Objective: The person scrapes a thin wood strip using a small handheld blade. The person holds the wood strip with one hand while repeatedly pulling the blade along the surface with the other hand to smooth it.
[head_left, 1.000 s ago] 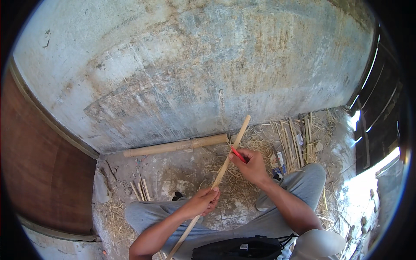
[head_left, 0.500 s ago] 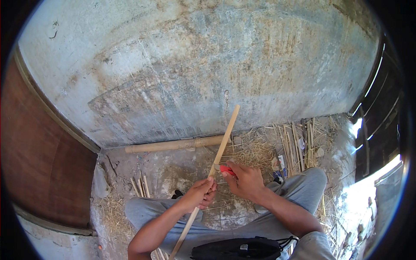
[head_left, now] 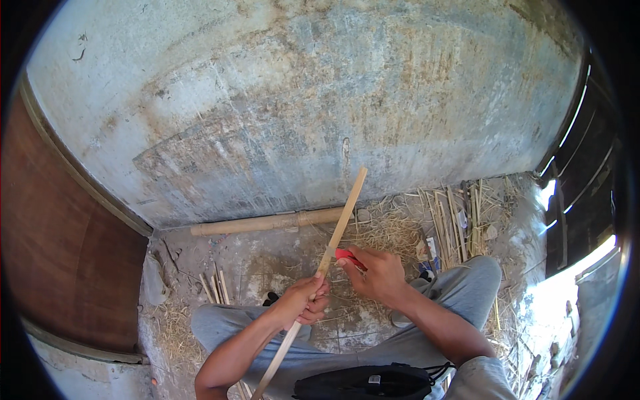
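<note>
Bamboo strip [head_left: 341, 223] ran slantwise through the left hand [head_left: 303, 303], whose fingers were curled tight around its middle; its upper end rose well beyond both hands toward the concrete wall [head_left: 300, 113], its lower end passed back beside the forearm. It looked light, thin and springy, likely splintery at the edges, so best gripped mid-length. Pale tan, flat, straight. The right hand [head_left: 380, 273], just beside the left, was closed around a red-handled knife [head_left: 348, 256] touching the strip. A thicker bamboo pole [head_left: 267, 222] lay beyond on the floor.
</note>
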{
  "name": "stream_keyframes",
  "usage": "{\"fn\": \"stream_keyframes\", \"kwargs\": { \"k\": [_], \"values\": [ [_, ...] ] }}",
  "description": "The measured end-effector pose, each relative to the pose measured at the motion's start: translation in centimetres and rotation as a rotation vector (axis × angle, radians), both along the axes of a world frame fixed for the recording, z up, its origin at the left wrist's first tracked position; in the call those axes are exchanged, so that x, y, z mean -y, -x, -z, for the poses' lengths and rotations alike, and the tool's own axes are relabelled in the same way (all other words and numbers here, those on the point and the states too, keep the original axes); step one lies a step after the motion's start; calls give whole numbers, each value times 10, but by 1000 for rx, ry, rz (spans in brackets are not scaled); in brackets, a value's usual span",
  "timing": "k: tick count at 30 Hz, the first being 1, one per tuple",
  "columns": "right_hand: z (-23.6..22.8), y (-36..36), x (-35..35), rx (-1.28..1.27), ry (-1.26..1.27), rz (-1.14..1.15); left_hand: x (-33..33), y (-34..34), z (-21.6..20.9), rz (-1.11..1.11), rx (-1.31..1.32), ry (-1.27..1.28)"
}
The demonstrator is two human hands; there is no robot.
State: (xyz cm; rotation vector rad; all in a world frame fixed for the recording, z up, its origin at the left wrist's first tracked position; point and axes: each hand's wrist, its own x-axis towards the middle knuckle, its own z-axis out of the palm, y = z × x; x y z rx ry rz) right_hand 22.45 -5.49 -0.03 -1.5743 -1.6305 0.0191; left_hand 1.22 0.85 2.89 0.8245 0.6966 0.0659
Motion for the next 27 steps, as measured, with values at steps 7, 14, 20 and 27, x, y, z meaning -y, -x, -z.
{"fn": "stream_keyframes", "kwargs": {
  "k": [7, 14, 20, 27],
  "values": [
    [-3, 2, 0, 3, -7, 33, 3, -2, -1, -12, -18, -55],
    [1, 1, -5, -27, 60, 39, 3, -2, -5, -33, -61, -28],
    [10, -11, -16, -32, 25, 101, 2, -5, -2, -24, -75, -12],
    [4, -73, -38, -163, 144, 320, 22, -6, 6, 59, -121, -11]
  ]
}}
